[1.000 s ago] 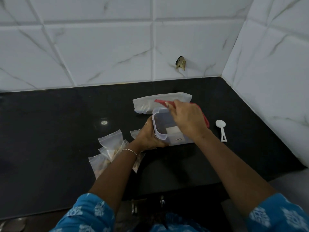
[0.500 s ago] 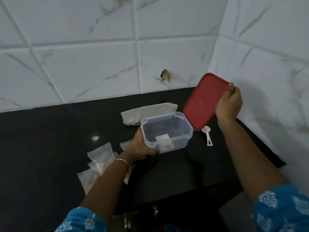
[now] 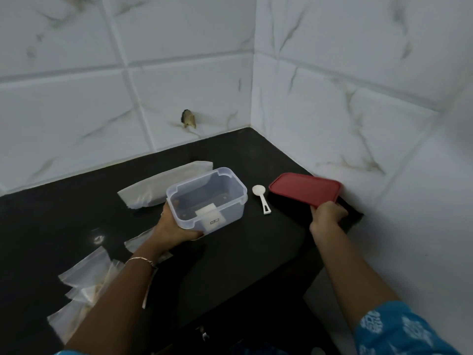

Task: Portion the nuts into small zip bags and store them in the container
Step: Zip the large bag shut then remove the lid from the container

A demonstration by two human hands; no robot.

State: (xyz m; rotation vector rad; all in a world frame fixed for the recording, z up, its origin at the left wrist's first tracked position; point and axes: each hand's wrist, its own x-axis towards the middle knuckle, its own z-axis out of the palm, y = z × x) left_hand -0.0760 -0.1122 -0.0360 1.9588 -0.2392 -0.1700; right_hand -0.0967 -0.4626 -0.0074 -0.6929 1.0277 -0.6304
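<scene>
A clear plastic container [image 3: 225, 198] stands open on the black counter [image 3: 243, 254], with a white label on its near wall. My left hand [image 3: 174, 226] grips its near left corner. My right hand [image 3: 327, 216] holds the near edge of the red lid [image 3: 304, 188], which lies low over the counter by the right wall. Several small zip bags [image 3: 84, 285] with nuts lie at the left, partly hidden by my left forearm. A larger clear bag [image 3: 158, 185] lies behind the container.
A white plastic scoop [image 3: 261, 197] lies between the container and the lid. White tiled walls close the back and right sides, meeting in a corner. The counter's front edge runs close below my arms.
My right hand lifted the red lid off the container, swung it up to the right, then lowered it to the counter by the right wall. My left hand kept holding the container.
</scene>
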